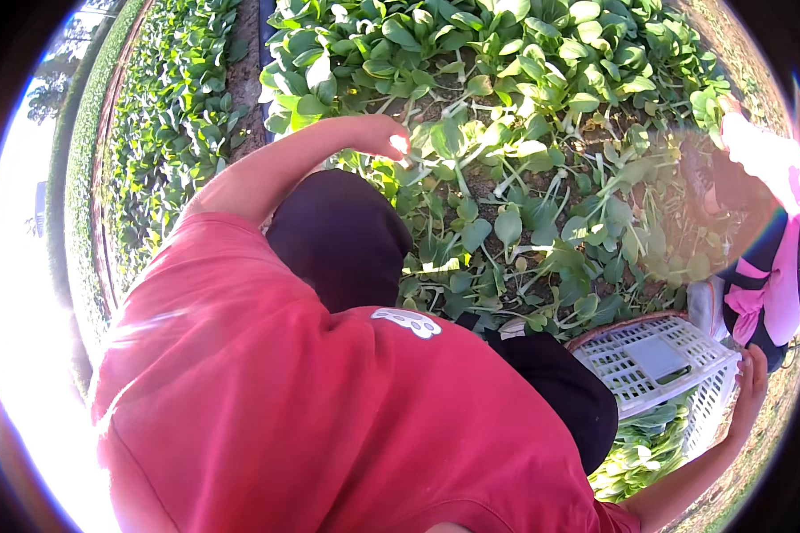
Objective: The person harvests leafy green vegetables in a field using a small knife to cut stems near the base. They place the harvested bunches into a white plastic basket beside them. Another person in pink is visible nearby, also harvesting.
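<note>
My left hand (384, 136) reaches out over the leafy green plants, above my bent knee. Its fingers are mostly hidden, and glare lies on its tip; I cannot make out whether it holds anything. Close to it are broad green leaves (449, 140) on pale stalks. At the lower right, my right hand (752, 380) has its fingers bent over the corner of a white plastic crate (627, 333) with slotted walls. The crate stands tilted beside my other knee, and leafy greens (640, 457) show below its near side.
Cut or loosened greens (507, 226) lie scattered over the soil before me. Upright plants (400, 53) grow thickly beyond. Another bed (169, 115) runs along the left, past a strip of bare soil (244, 80). Another person in pink and dark clothing (778, 284) is close at the right.
</note>
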